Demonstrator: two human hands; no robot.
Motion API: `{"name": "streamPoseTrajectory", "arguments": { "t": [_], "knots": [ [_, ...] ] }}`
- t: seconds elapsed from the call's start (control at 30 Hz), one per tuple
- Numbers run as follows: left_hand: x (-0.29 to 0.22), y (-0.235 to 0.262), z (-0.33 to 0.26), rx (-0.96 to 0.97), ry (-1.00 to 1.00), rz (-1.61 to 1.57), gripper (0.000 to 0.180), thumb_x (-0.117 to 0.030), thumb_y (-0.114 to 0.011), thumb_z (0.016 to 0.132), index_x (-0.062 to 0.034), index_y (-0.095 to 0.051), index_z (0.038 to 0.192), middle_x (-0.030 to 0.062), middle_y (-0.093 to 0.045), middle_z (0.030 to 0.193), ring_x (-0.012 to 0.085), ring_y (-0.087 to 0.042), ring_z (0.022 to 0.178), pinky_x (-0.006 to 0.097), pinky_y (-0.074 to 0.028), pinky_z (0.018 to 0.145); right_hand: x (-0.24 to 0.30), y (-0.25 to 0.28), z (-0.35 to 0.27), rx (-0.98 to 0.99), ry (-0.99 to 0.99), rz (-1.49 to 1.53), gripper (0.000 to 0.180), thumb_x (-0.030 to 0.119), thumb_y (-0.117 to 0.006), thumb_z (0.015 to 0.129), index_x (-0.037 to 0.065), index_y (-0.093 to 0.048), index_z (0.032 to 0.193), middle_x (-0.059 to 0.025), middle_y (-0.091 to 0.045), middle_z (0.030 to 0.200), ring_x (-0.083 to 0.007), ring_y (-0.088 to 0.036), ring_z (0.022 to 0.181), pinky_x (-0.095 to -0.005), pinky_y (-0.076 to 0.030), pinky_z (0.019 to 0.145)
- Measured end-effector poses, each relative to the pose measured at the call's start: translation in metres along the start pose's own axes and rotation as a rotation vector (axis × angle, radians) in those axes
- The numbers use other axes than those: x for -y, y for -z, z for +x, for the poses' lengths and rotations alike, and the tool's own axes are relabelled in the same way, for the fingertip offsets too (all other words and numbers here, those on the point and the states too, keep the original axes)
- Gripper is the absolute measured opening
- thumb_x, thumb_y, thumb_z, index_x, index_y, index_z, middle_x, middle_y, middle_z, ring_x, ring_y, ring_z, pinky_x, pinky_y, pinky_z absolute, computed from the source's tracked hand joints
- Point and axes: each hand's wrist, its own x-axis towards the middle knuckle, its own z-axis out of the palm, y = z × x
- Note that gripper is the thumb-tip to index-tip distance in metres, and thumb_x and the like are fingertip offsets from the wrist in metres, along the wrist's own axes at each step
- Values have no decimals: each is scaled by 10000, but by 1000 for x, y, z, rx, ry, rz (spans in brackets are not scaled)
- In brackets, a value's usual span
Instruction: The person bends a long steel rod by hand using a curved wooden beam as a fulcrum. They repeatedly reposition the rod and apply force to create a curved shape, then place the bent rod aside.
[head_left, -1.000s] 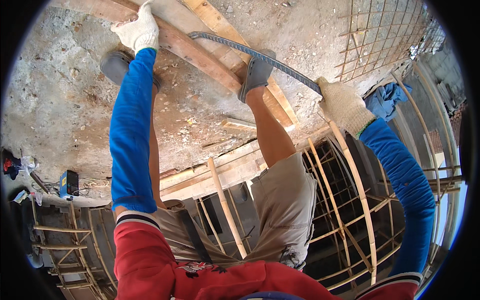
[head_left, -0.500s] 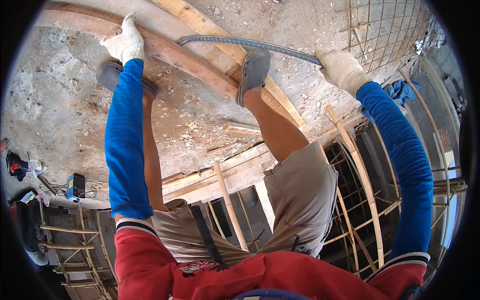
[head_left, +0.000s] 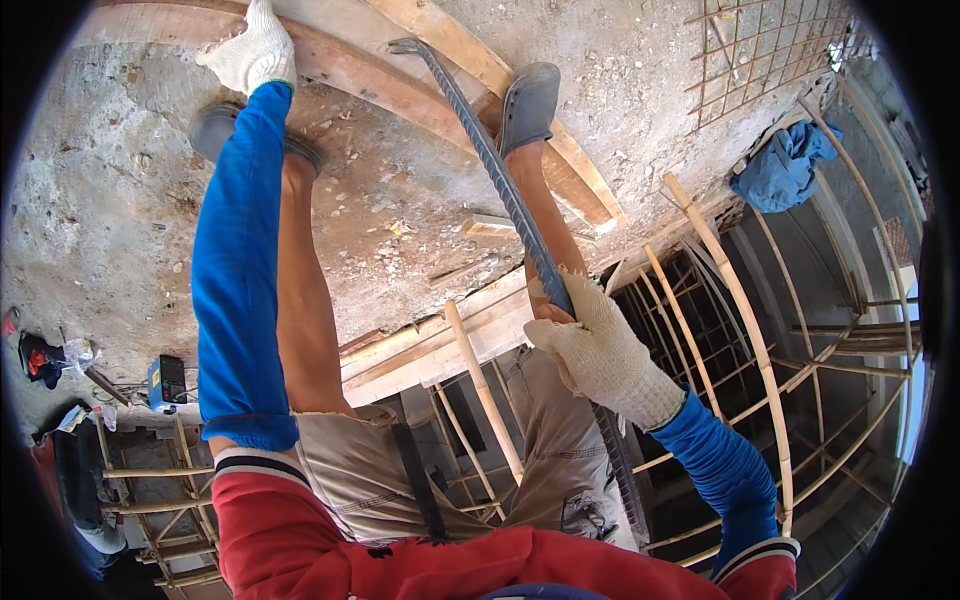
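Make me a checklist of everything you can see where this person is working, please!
Surface: rough concrete slab with grit and small debris; its edge drops to a lower level.
Job's things: ribbed steel bar, bent at its far end, running over a long wooden plank; another plank crosses nearby.
Clutter: short wood offcut, blue cloth, small blue box, wire mesh.
Grippers: right hand, gloved, shut on the bar; left hand, gloved, rests on the plank.
Cables: thin wires beside the blue box, hard to make out.
Surroundings: bamboo scaffold poles and rebar cages below; the person's shoes stand on the slab.
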Motion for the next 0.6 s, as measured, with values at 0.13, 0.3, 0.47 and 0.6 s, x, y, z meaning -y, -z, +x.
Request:
{"name": "streamPoseTrajectory", "arguments": {
  "t": [0.13, 0.3, 0.47, 0.6],
  "knots": [
    [22, -8, 19, 83, 216, -147, 1085, -526, -979, 647, 79, -395, 1332, 203, -569, 1222, 291, -599, 1081, 437, -543, 994, -50, -51, 7, -165, 78, -100, 661, 247, -758, 969, -61, -463, 1473, -161, -723, 1155, -223, -749, 1051, -341, -575, 864],
    [13, -2, 16, 100, 182, -23, 1119, -519, -992, 623, 79, -380, 1343, 223, -570, 1217, 289, -609, 1088, 447, -555, 966, -73, -42, 17, -292, 149, -431, 698, 255, -757, 949, -152, -444, 1422, -289, -726, 933, -393, -765, 972, -401, -594, 802],
    [-12, 10, 8, 143, 248, -58, 1181, -520, -1003, 602, 108, -361, 1368, 246, -574, 1236, 311, -610, 1146, 438, -542, 975, -58, -9, 12, -168, 65, -620, 611, 265, -708, 936, -118, -487, 1358, -346, -673, 1058, -499, -698, 1024, -530, -574, 833],
    [14, -5, 23, 66, 207, -68, 1208, -539, -993, 610, 125, -349, 1388, 265, -572, 1259, 323, -603, 1178, 443, -535, 988, -4, 57, 21, -8, -30, -850, 490, 294, -701, 900, -82, -535, 1165, -319, -670, 1049, -495, -683, 1039, -527, -560, 899]
  ]
}}
